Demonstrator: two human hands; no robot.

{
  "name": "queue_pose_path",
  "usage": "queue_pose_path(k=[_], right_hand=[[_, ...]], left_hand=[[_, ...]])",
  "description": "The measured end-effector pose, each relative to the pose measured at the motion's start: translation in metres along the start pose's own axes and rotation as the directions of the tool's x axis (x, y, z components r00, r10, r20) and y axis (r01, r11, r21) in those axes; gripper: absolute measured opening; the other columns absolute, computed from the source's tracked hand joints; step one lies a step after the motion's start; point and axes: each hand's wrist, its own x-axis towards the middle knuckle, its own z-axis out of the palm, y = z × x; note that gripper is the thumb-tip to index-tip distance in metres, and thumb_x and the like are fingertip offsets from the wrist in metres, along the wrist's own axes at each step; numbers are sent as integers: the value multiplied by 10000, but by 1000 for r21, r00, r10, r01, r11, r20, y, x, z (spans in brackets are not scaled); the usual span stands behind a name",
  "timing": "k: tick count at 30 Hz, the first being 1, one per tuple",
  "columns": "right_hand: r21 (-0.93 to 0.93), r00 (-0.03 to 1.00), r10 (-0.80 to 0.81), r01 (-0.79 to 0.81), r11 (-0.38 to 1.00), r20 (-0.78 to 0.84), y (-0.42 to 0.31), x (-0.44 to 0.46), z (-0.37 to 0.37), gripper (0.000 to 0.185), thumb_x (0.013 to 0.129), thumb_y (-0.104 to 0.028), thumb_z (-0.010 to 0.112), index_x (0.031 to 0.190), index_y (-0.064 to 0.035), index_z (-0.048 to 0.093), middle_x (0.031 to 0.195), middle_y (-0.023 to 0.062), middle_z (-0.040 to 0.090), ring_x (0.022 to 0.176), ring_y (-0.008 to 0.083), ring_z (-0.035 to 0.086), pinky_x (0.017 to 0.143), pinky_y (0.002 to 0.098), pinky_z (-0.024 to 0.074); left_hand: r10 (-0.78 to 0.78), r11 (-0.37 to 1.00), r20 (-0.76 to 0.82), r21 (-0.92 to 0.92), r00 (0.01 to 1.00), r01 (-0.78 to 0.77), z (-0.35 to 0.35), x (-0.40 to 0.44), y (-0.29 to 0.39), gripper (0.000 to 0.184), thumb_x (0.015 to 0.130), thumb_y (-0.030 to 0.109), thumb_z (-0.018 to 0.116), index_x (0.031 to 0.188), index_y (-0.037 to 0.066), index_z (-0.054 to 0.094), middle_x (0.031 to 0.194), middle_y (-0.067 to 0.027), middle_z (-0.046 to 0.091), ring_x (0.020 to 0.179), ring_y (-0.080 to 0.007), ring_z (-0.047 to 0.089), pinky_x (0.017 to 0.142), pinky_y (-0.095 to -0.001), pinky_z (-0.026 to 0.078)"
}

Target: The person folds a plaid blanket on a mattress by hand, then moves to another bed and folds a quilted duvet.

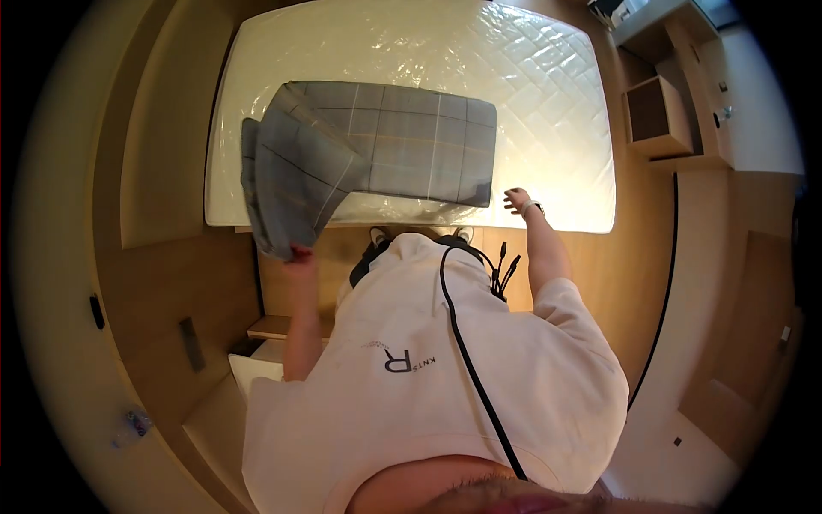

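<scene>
A grey checked cloth (411, 141) lies in folded layers on a mattress (556, 120) wrapped in clear plastic. The cloth's left part is lifted and folded over, and one corner hangs past the mattress's near edge. My left hand (300, 255) is closed on that hanging corner. Just off the cloth's near right corner, my right hand (517, 201) is held over the edge of the mattress with its fingers apart and nothing in them. A band is on the right wrist.
A wooden shelf unit (658, 118) stands to the right of the mattress. Wooden panelling (167, 163) runs along the left. A white-topped wooden cabinet (255, 367) is by my left arm. A black cable (467, 351) hangs down my shirt. A plastic bottle (134, 424) is at lower left.
</scene>
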Motion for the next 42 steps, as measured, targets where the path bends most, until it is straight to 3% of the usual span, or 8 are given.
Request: queue_pose_path(k=[10, 15, 17, 23, 27, 30, 40, 42], right_hand=[[21, 998, 54, -54, 998, -41, 53, 144, 4, 903, 739, -442, 745, 1409, -59, 276, 1307, 166, 506, 1139, 282, 542, 833, 481, 491], [65, 998, -67, 66, 996, 11, 54, 202, 9, 1014, 682, -500, 783, 1419, -49, 251, 1397, 167, 415, 1194, 287, 493, 870, 473, 464], [364, 992, 17, -62, 929, 125, 24, 186, -4, 1084, 652, -465, 813, 1404, 62, 237, 1359, 245, 439, 1220, 335, 484, 954, 409, 459], [438, 1000, 25, -27, 898, 10, 14, 210, 19, 931, 647, -443, 829, 1343, -1, 398, 1285, 157, 527, 1200, 300, 509, 896, 445, 457], [524, 972, -137, 18, 851, 189, 7, 219, 25, 802, 660, -420, 818, 1230, 72, 543, 1124, 181, 640, 1024, 320, 621, 897, 378, 490], [268, 973, -175, 130, 955, 150, -18, 186, 5, 731, 665, -380, 818, 1173, 89, 580, 1146, 201, 633, 1042, 319, 621, 908, 383, 480], [-42, 829, -343, 363, 931, -441, -46, 76, -116, 540, 750, -458, 682, 908, 59, 688, 925, 270, 667, 915, 415, 642, 826, 448, 489], [-41, 799, -305, 333, 942, -518, -10, 84, -178, 565, 736, -476, 693, 920, 58, 687, 937, 281, 662, 925, 412, 641, 825, 446, 489]], left_hand=[[-130, 838, -255, 488, 958, 243, 20, -98, -141, 439, 954, 300, 478, 1312, 46, 475, 1220, -117, 608, 1130, -269, 579, 1017, -431, 428], [-52, 802, -221, 572, 974, 172, 45, -138, -181, 493, 961, 342, 477, 1336, 23, 455, 1260, -118, 584, 1130, -278, 579, 989, -423, 458], [-21, 786, -185, 605, 982, 131, 72, -165, -194, 527, 962, 376, 480, 1336, 7, 449, 1296, -133, 556, 1131, -295, 577, 957, -427, 487], [171, 693, -305, 713, 937, 106, 137, -223, -237, 557, 929, 400, 534, 1317, 8, 458, 1233, -170, 576, 1091, -317, 590, 904, -425, 512], [137, 629, -342, 755, 930, 186, 145, -213, -246, 526, 890, 347, 614, 1278, 15, 488, 1189, -161, 598, 1074, -305, 593, 917, -432, 497], [94, 623, -387, 741, 917, 249, 143, -195, -248, 437, 888, 280, 626, 1224, 20, 526, 1142, -152, 624, 1057, -278, 604, 919, -413, 500], [-65, 590, -91, 800, 994, 111, 268, -195, -211, 309, 938, 228, 558, 1143, -3, 566, 1052, -124, 655, 926, -232, 649, 797, -367, 545], [-253, 721, 245, 693, 936, 13, 241, -152, -168, 267, 930, 198, 539, 1087, -12, 590, 1005, -118, 662, 850, -199, 643, 690, -353, 541]])
